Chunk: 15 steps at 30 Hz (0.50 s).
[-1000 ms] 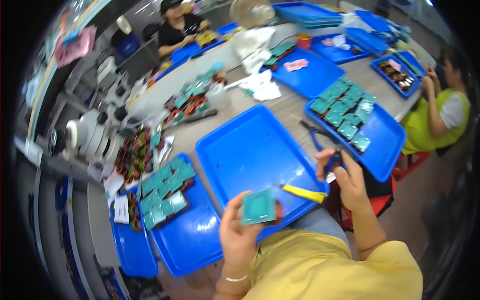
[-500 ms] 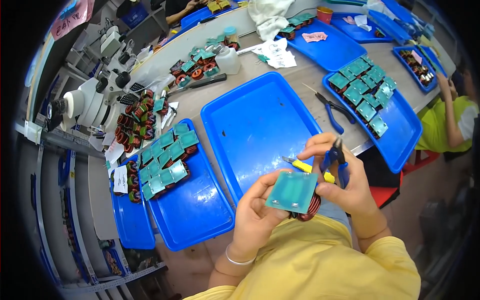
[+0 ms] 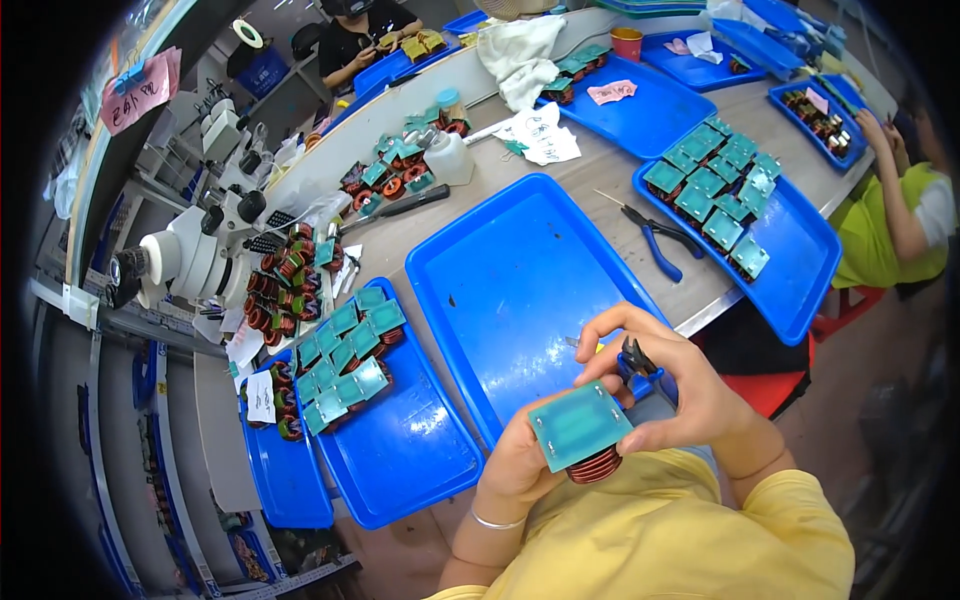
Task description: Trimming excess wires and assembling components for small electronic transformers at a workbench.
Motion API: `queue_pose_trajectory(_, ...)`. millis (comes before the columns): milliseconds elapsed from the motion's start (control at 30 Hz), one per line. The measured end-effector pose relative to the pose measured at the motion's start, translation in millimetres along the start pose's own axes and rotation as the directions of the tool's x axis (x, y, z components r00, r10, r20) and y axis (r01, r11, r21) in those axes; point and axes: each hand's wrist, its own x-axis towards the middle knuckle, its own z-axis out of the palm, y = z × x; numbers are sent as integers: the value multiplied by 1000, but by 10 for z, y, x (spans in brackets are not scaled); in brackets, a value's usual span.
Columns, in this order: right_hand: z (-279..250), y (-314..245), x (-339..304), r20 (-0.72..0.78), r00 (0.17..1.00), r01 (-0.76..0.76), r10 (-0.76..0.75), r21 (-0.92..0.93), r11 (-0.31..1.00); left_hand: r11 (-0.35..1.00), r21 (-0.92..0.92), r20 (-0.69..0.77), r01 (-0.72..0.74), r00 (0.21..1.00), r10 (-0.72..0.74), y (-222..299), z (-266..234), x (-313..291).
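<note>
- Left hand (image 3: pixel 518 452): clamped on green board (image 3: pixel 580 424).
- Right hand (image 3: pixel 702 395): closed around blue-handled cutters (image 3: pixel 646 380).
- Judged step: positioning board; next move calls for steady support.

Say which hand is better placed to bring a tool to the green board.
Probably the right hand: it holds the blue-handled pliers, their tips up near the green board. The left hand looks occupied supporting that board, with the wire coil beneath it.
</note>
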Motion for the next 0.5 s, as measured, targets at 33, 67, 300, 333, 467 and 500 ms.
queue_pose_trajectory(33, 3, -12, -11, 0, 1000, 2, -2, 0, 1000, 997, -69, 27, 41, 999, -40, -4, -39, 0)
queue_pose_trajectory(67, 7, -32, -24, -15, 1000, -12, 12, -2, 1000, 997, -67, 28, 40, 999, -39, -10, -37, -11)
queue_pose_trajectory(300, -14, -36, -29, -8, 979, 196, -203, -230, 953, 996, 68, -86, -51, 995, 57, 12, 145, 88)
queue_pose_trajectory(333, -12, -38, -41, -8, 979, 195, -203, -230, 953, 988, 140, -135, -56, 988, 75, -4, 129, 72)
queue_pose_trajectory(467, 23, -78, -66, -72, 982, 155, -175, -219, 963, 980, 146, -168, -135, 973, 159, -54, -8, -33)
queue_pose_trajectory(500, 22, -91, -71, -83, 986, 123, -144, -216, 969, 962, 212, -132, -169, 971, 200, -42, 34, -24)
